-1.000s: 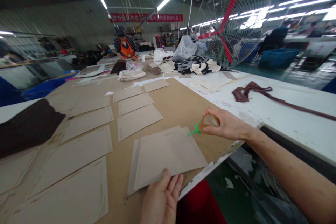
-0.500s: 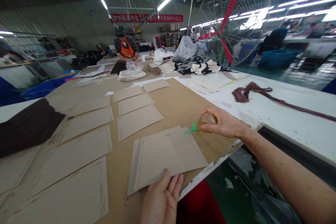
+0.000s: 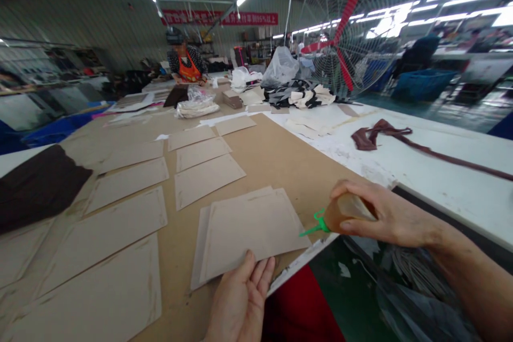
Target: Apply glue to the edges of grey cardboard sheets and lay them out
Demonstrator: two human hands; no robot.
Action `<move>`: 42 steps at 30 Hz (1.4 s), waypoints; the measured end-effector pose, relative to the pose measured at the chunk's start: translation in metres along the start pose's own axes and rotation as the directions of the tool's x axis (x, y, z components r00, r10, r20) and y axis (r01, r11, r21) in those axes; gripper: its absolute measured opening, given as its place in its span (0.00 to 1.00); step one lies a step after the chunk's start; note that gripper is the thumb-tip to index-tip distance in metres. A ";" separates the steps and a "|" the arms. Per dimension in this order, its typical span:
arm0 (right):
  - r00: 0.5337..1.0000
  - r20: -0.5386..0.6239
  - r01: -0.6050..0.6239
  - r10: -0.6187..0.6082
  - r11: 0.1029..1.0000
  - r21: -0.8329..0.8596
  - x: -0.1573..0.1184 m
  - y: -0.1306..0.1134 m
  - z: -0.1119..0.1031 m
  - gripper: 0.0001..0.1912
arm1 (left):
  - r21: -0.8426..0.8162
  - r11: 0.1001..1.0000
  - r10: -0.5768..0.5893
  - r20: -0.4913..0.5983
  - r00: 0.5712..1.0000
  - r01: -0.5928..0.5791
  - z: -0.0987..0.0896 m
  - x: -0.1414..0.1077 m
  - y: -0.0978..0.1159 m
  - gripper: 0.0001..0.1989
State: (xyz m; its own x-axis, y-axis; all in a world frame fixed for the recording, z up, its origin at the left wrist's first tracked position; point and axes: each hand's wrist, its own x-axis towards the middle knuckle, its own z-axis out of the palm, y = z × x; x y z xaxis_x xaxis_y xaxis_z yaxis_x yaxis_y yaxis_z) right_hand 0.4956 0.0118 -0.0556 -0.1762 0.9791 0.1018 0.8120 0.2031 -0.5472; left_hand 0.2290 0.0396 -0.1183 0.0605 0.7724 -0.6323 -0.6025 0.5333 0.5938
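Note:
My right hand (image 3: 377, 216) is wrapped round a squeeze bottle (image 3: 347, 215) of amber liquid, which looks like glue. The bottle is tipped sideways, and its green nozzle (image 3: 315, 227) points left at the right edge of a greyish-beige card panel (image 3: 252, 227). At that panel's near edge is my left hand (image 3: 244, 288), thumb on top and fingers underneath. Another card (image 3: 198, 256) lies partly beneath the panel, showing along its left side. Brownish streaks mark some of the panel's edges.
Rows of similar cards (image 3: 108, 219) lie on the brown-covered table to the left, beside dark brown material (image 3: 40, 187). A brown strip (image 3: 380, 133) rests on the white table at right. Plastic bags (image 3: 280, 67), a large fan (image 3: 348, 26) and a person (image 3: 186, 61) are farther back.
My right hand has moved the bottle toward me and to the right, from the panel's far corner to near its right front corner. My left hand keeps its hold on the card.

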 end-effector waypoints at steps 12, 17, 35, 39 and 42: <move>1.000 -0.021 -0.003 0.004 0.998 0.070 -0.026 0.010 0.008 0.19 | 0.015 1.000 0.007 -0.016 1.000 -0.006 0.002 -0.001 0.000 0.16; 0.997 -0.074 -0.010 0.016 0.996 0.086 -0.030 0.012 0.012 0.18 | 0.011 1.000 0.011 -0.019 1.000 -0.011 0.003 -0.001 0.001 0.17; 0.984 -0.150 -0.062 0.097 0.972 0.225 -0.031 0.025 0.021 0.20 | 0.042 0.999 0.016 -0.018 1.000 -0.015 0.004 -0.003 0.001 0.15; 0.995 -0.005 -0.092 0.100 0.935 0.341 -0.039 0.022 0.023 0.19 | 0.023 1.000 -0.011 -0.050 0.999 0.012 0.004 -0.002 0.001 0.11; 0.985 0.004 -0.144 0.171 0.816 0.559 -0.050 0.029 0.024 0.20 | -0.021 0.999 -0.032 -0.072 0.997 0.030 0.004 -0.001 0.001 0.09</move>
State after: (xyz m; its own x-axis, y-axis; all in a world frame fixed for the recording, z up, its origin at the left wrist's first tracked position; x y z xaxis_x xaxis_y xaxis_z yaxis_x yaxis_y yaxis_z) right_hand 0.5146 -0.0318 -0.0969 -0.0369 0.9993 0.0032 0.3774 0.0169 -0.9259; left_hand 0.2313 0.0405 -0.1157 0.0222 0.7281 -0.6851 -0.6170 0.5492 0.5636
